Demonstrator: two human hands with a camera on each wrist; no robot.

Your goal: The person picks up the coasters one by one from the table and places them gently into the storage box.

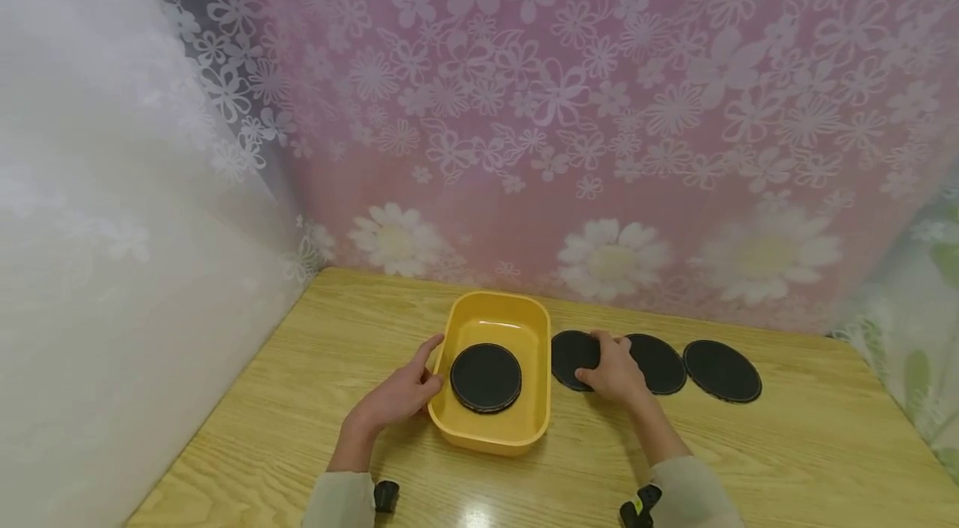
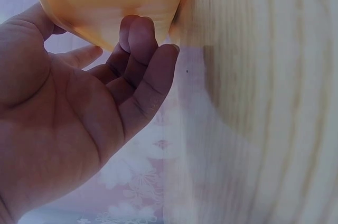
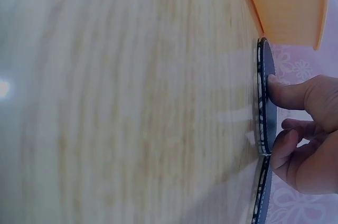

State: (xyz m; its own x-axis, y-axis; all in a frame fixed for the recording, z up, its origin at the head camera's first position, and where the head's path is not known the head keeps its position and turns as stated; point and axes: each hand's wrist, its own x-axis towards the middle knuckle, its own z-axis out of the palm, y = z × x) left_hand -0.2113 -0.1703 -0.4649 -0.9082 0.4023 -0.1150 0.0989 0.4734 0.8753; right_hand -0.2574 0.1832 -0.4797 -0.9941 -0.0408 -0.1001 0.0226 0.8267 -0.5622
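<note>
Plainly black disc (perhaps pattern-edged)

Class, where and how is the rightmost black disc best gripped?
The rightmost disc is probably best pinched by its right rim, from the right: it lies flat, left edge close against the neighbouring disc, while tabletop borders its right.

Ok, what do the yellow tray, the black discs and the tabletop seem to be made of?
Yellow tray: probably moulded plastic, smooth and glossy, judging by the highlight inside and rounded corners.
Black discs: matt faces with a fine pale line near the rim suggest leather or imitation leather, though rubber is possible.
Tabletop: wood or printed laminate, shiny; grain shows, and light reflects off it.
</note>
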